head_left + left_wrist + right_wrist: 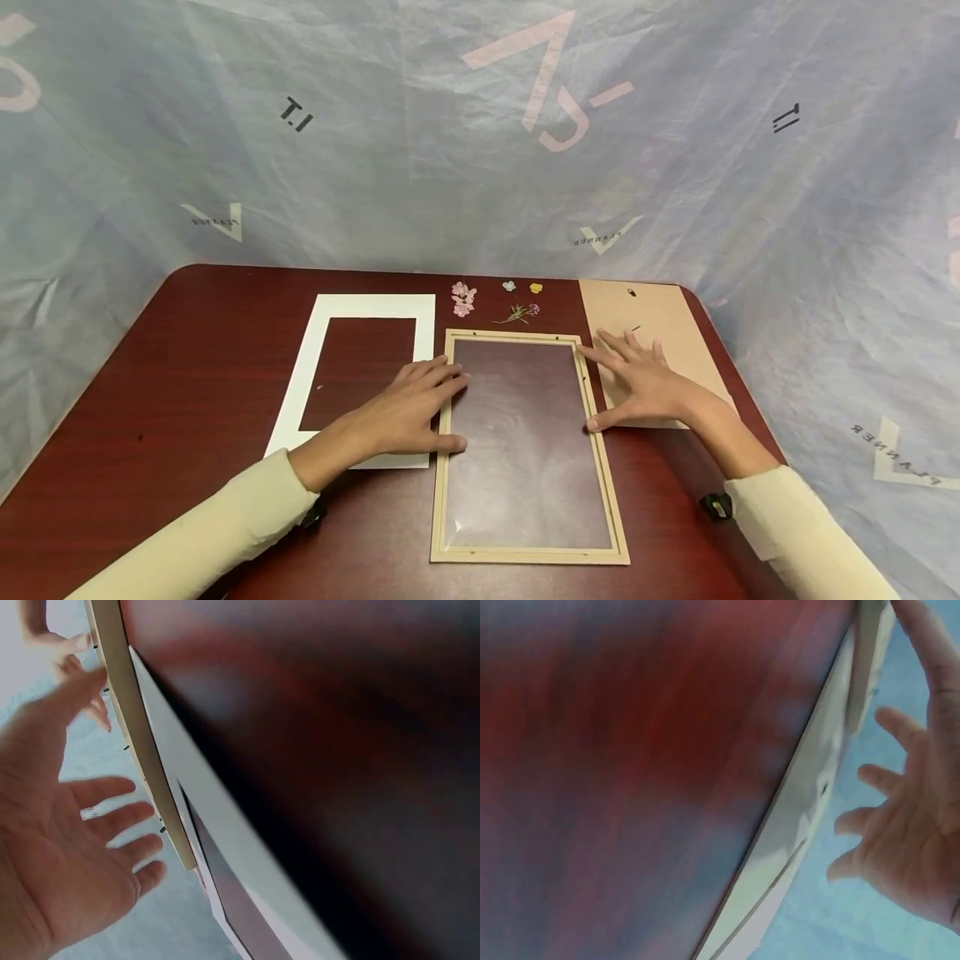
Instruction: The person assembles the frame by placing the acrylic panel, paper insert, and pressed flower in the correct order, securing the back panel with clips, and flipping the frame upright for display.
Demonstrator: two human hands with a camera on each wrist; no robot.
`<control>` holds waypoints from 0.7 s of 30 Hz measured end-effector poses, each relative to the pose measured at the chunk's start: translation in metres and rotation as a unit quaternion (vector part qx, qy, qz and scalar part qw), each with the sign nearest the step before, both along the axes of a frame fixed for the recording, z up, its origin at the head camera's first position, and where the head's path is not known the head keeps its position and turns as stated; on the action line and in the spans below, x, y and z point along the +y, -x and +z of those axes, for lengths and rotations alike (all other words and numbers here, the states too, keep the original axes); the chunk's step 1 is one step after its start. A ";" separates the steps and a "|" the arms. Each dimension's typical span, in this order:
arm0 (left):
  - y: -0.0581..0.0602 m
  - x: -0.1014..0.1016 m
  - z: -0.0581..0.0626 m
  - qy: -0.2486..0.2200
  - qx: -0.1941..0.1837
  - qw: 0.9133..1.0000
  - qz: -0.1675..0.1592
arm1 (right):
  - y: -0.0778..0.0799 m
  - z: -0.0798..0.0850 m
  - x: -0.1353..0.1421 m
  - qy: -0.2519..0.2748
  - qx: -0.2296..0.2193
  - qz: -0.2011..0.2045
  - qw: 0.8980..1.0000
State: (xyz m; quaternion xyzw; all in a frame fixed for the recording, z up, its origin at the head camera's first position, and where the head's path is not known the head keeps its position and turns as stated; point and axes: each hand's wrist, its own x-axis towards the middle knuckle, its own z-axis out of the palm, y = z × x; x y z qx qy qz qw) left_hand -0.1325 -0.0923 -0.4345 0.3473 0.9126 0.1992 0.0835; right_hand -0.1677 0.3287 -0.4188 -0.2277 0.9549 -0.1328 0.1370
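Note:
A light wooden picture frame with a clear sheet in it lies on the dark red table. At its left side, my left hand spreads its fingers, thumb and fingertips over the frame's edge. My right hand is at the opposite side, with the thumb tip and index fingertip right at the frame's edge. Its other fingers reach over a tan backing board. In the left wrist view the left palm shows beside the frame's side; the right wrist view shows the right hand with fingers apart.
A white mat board with a rectangular opening lies left of the frame. Beyond the frame are pink flowers, a small pale blue flower, a yellow flower and a purple-tipped sprig. A printed grey sheet hangs behind the table.

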 end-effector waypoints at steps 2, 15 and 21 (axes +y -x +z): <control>0.000 -0.001 0.002 0.014 -0.019 1.000 -0.018 | -0.007 0.001 -0.007 0.014 -0.001 0.009 1.000; -0.001 0.000 0.001 0.083 -0.026 0.995 -0.041 | -0.030 -0.005 -0.026 -0.011 0.005 0.030 0.999; -0.001 -0.001 0.000 0.069 -0.042 0.996 -0.039 | -0.030 -0.005 -0.024 0.000 -0.005 0.029 1.000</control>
